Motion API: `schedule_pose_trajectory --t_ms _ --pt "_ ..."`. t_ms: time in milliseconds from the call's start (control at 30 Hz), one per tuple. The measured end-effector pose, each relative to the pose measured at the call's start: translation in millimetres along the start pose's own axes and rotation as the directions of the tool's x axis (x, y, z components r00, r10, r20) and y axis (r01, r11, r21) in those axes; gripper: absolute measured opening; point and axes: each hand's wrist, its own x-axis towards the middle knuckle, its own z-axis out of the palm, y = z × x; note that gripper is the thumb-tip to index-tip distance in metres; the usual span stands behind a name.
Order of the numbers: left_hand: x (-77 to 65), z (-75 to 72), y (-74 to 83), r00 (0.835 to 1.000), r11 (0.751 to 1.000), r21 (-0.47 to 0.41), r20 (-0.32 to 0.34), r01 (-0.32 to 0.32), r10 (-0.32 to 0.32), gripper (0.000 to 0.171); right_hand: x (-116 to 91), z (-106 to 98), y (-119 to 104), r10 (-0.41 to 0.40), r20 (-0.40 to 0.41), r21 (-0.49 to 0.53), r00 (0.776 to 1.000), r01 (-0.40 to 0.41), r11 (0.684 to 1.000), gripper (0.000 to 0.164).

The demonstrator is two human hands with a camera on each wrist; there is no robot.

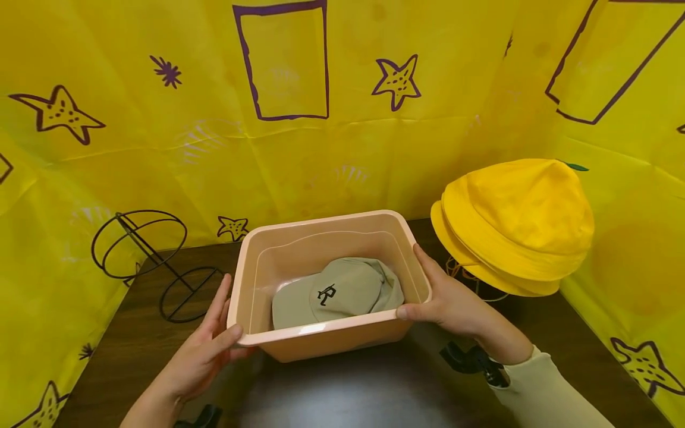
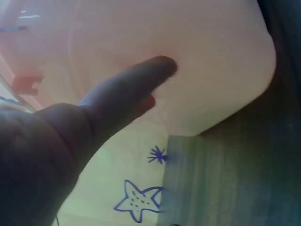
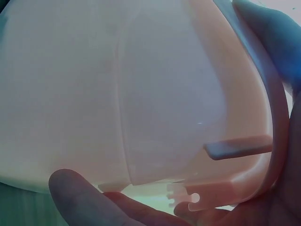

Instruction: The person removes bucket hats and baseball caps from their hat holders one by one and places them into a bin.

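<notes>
- Peach-pink, rectangular plastic bin (image 1: pixel 332 345) sits between the palms; left hand (image 1: pixel 200 356) grasps its near corner, right hand (image 1: pixel 449 300) its opposite side, thumbs over the rim.
- Sage-green cloth cap with black emblem (image 1: pixel 342 291) lies in the bin, between both grips.
- Judged handling: bin light, stiff, rather slick, walls flexing slightly; cap soft, nearly weightless, apt to slide if tilted. Best hold: opposite rims, fingers supporting the walls.
- Beyond the left fingers: black wire stand (image 1: pixel 158 257). Beyond the right hand: stacked yellow cloth hats (image 1: pixel 514 226).
- Right wrist view alone shows a short rib (image 3: pixel 240 147) and notched tab (image 3: pixel 207 194) under the rim, near the fingers.
- Left wrist view shows the bin's outer wall; the cap shows only from the head. Whether the base touches the dark wooden table (image 1: pixel 134 345): cannot tell.
</notes>
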Motion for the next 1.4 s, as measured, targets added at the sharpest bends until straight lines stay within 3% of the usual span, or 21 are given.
schedule_pose_trajectory --t_ms 167,267,367,500,567,633,767,867,1033,1200,1300,1400 --pt "3.2 6.5 2.7 0.997 0.997 0.051 -0.062 0.05 -0.047 0.085 -0.8 -1.6 -0.5 -0.013 -0.001 0.0 1.0 0.013 1.0 0.123" --pt "3.6 8.9 3.2 0.993 0.996 0.043 -0.092 0.073 -0.069 0.088 -4.2 -8.8 -4.1 -0.037 -0.009 -0.088 0.999 0.036 0.995 0.12" --pt "3.3 10.8 3.0 0.993 0.997 0.027 -0.098 0.075 -0.072 0.09 -11.6 -30.3 -15.3 -0.104 -0.029 -0.181 0.994 0.097 0.979 0.111" --pt "1.7 12.0 2.5 0.992 0.997 0.016 -0.103 0.071 -0.069 0.09 -23.6 -84.1 -41.4 -0.168 -0.12 -0.234 0.978 0.137 0.963 0.095" --pt "0.8 11.9 2.2 0.992 0.997 0.015 -0.107 0.071 -0.069 0.09 -27.4 -119.2 -53.5 -0.158 -0.179 -0.29 0.971 0.101 0.952 0.095" --pt "0.4 11.4 1.6 0.991 0.997 0.011 -0.115 0.073 -0.071 0.09 -27.3 -156.0 -60.9 -0.134 -0.223 -0.414 0.966 0.03 0.91 0.099" --pt "0.3 10.5 0.7 0.991 0.998 0.002 -0.118 0.06 -0.06 0.09 -18.1 -218.4 -60.8 0.014 -0.196 -0.58 0.98 -0.127 0.805 0.109" --pt "0.7 10.4 0.0 0.992 0.999 -0.006 -0.117 0.054 -0.054 0.091 -8.3 -247.8 -51.5 0.149 -0.134 -0.61 0.98 -0.2 0.767 0.109" --pt "0.8 10.4 -1.8 0.989 0.997 -0.01 -0.13 0.073 -0.074 0.092 7.0 -269.8 -31.8 0.279 -0.025 -0.605 0.96 -0.237 0.76 0.095" --pt "0.5 10.4 -1.0 0.985 0.995 -0.013 -0.143 0.094 -0.095 0.094 21.4 -275.6 -20.4 0.262 -0.004 -0.607 0.965 -0.211 0.766 0.051" --pt "1.2 11.2 -0.4 0.985 0.995 -0.017 -0.141 0.094 -0.096 0.094 24.9 -281.9 -24.1 0.241 -0.056 -0.657 0.969 -0.218 0.722 0.037" --pt "2.4 11.4 -0.5 0.986 0.996 -0.016 -0.137 0.09 -0.091 0.094 22.9 -292.8 -32.9 0.234 -0.113 -0.693 0.966 -0.245 0.678 0.037"
